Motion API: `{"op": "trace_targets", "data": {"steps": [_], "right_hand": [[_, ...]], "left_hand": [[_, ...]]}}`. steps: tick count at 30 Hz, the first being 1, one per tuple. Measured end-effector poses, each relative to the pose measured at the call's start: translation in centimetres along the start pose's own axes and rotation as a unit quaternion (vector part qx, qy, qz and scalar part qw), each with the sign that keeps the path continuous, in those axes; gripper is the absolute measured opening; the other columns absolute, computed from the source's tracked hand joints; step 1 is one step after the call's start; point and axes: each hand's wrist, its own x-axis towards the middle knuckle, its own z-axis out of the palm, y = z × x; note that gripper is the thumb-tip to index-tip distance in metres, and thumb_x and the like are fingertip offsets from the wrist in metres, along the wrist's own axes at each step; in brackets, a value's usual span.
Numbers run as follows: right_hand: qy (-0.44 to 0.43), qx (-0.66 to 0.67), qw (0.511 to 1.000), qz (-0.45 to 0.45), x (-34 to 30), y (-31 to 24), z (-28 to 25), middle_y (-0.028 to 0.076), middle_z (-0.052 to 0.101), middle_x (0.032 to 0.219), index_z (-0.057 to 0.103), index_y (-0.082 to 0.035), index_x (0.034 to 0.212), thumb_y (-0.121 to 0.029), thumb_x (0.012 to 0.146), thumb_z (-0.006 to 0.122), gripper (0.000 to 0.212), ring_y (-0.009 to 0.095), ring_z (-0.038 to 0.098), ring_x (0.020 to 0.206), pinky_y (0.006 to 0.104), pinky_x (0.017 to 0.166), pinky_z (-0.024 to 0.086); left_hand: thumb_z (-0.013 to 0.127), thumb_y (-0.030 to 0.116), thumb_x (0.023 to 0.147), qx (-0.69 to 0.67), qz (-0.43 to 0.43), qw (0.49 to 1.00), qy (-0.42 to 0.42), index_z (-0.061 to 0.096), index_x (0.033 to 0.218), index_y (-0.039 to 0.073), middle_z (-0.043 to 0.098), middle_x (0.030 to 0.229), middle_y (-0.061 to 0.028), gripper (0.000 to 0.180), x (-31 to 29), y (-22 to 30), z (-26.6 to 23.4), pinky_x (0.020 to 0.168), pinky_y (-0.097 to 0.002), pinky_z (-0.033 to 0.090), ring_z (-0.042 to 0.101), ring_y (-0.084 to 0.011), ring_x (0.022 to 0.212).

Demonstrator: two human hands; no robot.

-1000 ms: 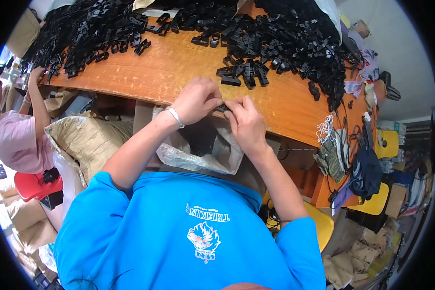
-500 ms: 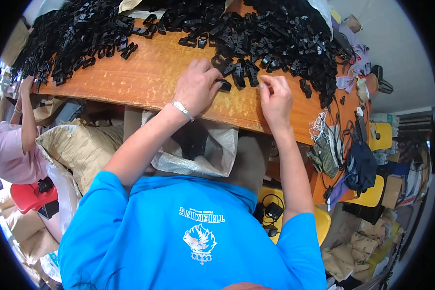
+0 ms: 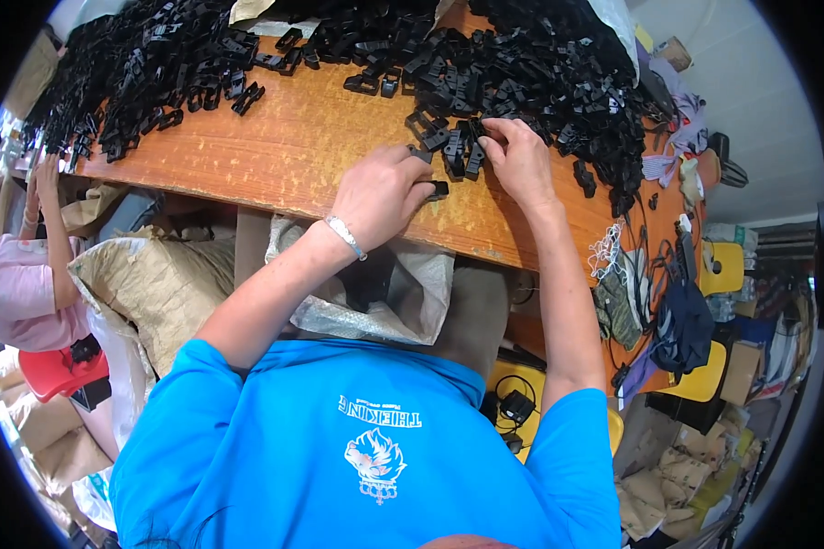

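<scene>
Small black plastic clip-like parts lie in a large heap (image 3: 531,73) across the far side of the wooden table (image 3: 275,137). Near the table's front edge, my left hand (image 3: 382,194) is closed on a black plastic part (image 3: 438,190), which shows beyond the thumb. More parts touch or lie beside its fingertips. My right hand (image 3: 520,166) reaches to the near edge of the heap, thumb and forefinger pinched at another black part (image 3: 475,157). That grip is partly hidden by the fingers. Several loose parts (image 3: 428,128) lie between the two hands.
An open white woven sack (image 3: 366,320) hangs below the table edge at my lap. A second black heap (image 3: 156,73) covers the far left. At left sits another person (image 3: 27,284) beside a brown sack (image 3: 156,284). Cords and cloth (image 3: 682,311) hang at right.
My left hand has drawn slightly nearer to the table edge with its black part. My right hand has moved away from me and left, its fingers now at a part by the heap.
</scene>
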Motion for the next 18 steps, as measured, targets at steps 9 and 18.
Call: {"op": "trace_targets", "data": {"steps": [9,18], "right_hand": [[-0.039,-0.074,0.994,0.065,1.4,-1.8,0.0,0.018,0.078,0.111,0.08,-0.001,0.115,-0.022,0.092,0.082,0.031,0.036,0.076,0.104,0.0459,0.092,0.06],[0.009,0.111,0.989,-0.1,-6.5,-6.5,-1.0,0.017,0.073,0.103,0.076,-0.003,0.11,-0.009,0.09,0.08,0.021,0.037,0.074,0.091,0.0441,0.08,0.06]], "left_hand": [[0.084,0.013,0.084,-0.015,0.01,1.0,-0.013,0.075,0.116,0.008,0.067,0.108,-0.0111,0.034,-1.2,-0.4,0.3,0.091,-0.045,0.054,0.062,-0.0357,0.106],[0.085,0.011,0.08,-0.028,0.006,0.999,-0.025,0.076,0.107,0.005,0.068,0.105,-0.0123,0.029,-1.3,-1.7,-0.5,0.096,-0.045,0.054,0.062,-0.0364,0.108]]}}
